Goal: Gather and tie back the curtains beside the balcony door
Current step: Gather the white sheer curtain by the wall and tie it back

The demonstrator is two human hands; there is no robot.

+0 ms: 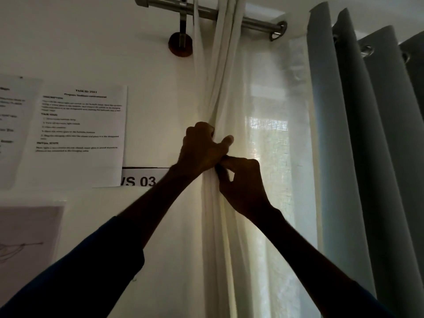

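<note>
Hanging at frame centre, the sheer curtain is bunched; left grip clamps round it, right grip pinches a fold just below. Risk: either hold slackening lets folds spill before tying.

White painted wall fills the left half, dim and in shade. Daylight glows in from the right side, brightest at mid height. Brushed metal rod runs across the top, slanting down to the right, held by a metal bracket on a round brown wall mount. Printed sheet stuck to the wall, black text, too blurred to read. Another sheet cut off at the left edge, looks glossy. White label reading "VS 03" just below the printed sheet, partly covered by it. Pale sheet with a faint line drawing at lower left.
</note>
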